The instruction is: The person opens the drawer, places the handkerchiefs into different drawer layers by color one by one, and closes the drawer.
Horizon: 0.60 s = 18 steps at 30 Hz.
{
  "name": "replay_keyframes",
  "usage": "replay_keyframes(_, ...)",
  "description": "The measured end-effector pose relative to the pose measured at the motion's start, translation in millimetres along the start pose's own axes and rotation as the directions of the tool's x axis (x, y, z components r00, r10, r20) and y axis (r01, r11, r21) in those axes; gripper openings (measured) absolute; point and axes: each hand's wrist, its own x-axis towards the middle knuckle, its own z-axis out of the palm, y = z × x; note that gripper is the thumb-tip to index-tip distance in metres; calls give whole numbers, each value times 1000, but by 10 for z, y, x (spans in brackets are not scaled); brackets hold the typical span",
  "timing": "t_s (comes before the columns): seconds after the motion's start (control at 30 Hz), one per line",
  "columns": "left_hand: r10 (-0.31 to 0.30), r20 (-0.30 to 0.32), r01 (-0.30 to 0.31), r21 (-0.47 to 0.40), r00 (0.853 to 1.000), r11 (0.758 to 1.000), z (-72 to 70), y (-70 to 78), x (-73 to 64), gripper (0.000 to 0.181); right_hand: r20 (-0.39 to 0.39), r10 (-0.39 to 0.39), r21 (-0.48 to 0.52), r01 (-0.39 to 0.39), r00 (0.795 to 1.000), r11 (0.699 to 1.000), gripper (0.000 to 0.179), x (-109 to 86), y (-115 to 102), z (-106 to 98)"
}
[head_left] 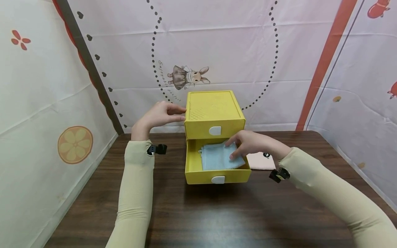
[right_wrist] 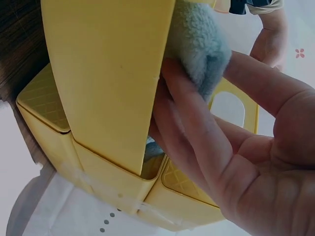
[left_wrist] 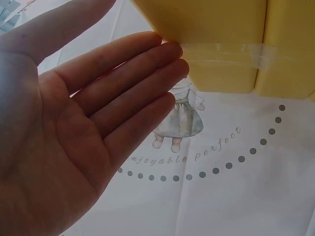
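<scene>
A yellow drawer box [head_left: 215, 105] stands on the table, its upper drawer closed. Below that, a pulled-out drawer [head_left: 193, 177] with a white handle holds a folded light-blue cloth [head_left: 214, 156]. My right hand [head_left: 255, 143] reaches over the drawer's right side and pinches the cloth. In the right wrist view, the fluffy cloth [right_wrist: 199, 44] bunches between thumb and fingers of the right hand [right_wrist: 211, 142]. My left hand [head_left: 161, 115] touches the box's upper left side with its fingertips. The left wrist view shows that hand [left_wrist: 98, 118] with straight fingers and a bare palm.
A pale pink cloth [head_left: 260, 162] with a black mark lies on the table right of the drawer, partly hidden by the right arm. The brown wooden table [head_left: 217, 220] meets a printed fabric backdrop [head_left: 217, 44] behind the box and at both sides.
</scene>
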Motion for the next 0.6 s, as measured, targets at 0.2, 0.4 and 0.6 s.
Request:
replay_keyframes(0.2,-4,2,4,-2,1000,1000,-3,11,-1,47,21,23,21,-23,1000,1000,53,-6,-28,-17)
replay_keyframes(0.4,-10,4,10,5,1000,1000,0,20,-13,46,54,22,34,-24,998,999,57,-3,-43,-29)
replay_keyframes(0.6,-12,9,12,-3,1000,1000,0,27,-17,47,70,33,32,-35,997,999,58,20,-43,-47)
